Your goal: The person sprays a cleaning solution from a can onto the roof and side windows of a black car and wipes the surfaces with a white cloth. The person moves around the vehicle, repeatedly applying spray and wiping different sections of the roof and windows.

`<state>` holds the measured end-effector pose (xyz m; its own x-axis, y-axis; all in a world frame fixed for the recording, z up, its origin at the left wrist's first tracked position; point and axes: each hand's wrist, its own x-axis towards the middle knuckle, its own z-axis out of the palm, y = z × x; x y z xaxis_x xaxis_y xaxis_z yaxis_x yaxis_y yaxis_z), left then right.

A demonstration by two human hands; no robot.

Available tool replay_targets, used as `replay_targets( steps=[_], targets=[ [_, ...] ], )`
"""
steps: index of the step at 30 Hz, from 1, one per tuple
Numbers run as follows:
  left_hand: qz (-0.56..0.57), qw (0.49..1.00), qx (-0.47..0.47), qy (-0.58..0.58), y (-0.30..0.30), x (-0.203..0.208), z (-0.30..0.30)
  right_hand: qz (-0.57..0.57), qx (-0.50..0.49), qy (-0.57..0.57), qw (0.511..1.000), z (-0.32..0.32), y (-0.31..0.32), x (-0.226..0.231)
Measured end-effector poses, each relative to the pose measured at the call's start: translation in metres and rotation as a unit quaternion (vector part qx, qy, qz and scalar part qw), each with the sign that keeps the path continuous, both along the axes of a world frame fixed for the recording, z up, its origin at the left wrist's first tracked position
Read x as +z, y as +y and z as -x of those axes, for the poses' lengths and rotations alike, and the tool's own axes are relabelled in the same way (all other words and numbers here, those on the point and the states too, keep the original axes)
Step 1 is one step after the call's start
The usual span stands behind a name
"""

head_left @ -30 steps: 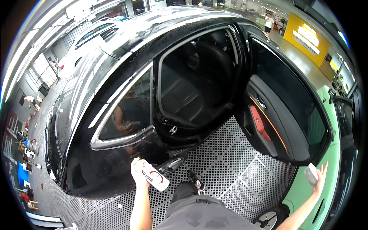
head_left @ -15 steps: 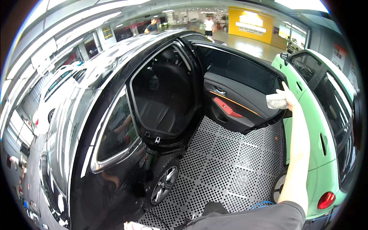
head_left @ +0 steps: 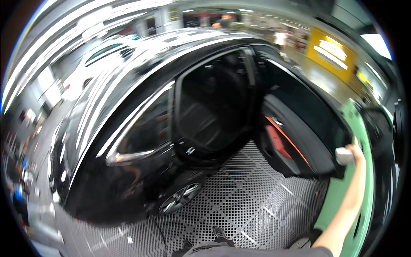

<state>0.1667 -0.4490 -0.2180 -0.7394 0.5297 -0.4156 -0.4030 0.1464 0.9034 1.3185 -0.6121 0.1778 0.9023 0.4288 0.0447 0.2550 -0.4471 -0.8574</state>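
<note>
My right hand (head_left: 356, 152) is closed round a light grey textured pad (head_left: 343, 156), a folded cloth or a sponge; blur hides which. It is at the outer edge of the black car's open rear door (head_left: 308, 124), and its fingers seem to touch that edge. The door's inner side has a red armrest panel (head_left: 277, 141) and an orange trim strip. Left of the door is the black car (head_left: 128, 180), with its rear doorway (head_left: 209, 94) showing a dark seat. My left hand is out of view.
A green car (head_left: 338, 205) stands close behind the open door on the right. Grey perforated floor tiles (head_left: 252, 192) lie between the cars, with a dark hose or cable (head_left: 159, 235) across them. A white car (head_left: 98, 60) and two people stand farther off.
My view has swung left, blurring the picture. My right hand still holds the pad at the door's edge, and the door seems less widely open. My left hand has left view.
</note>
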Motion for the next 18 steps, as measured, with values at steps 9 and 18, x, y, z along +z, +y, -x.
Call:
replay_targets(
  steps=[9,18],
  targets=[
    [-0.019,0.992,0.121,0.001,-0.079,-0.061,0.035,0.057,0.027,0.110,0.992,-0.063,0.008,-0.050],
    [-0.130,0.970,0.113,-0.171,-0.074,-0.075,-0.011,0.113,0.183,0.060,0.975,0.113,0.077,-0.009]
  ],
)
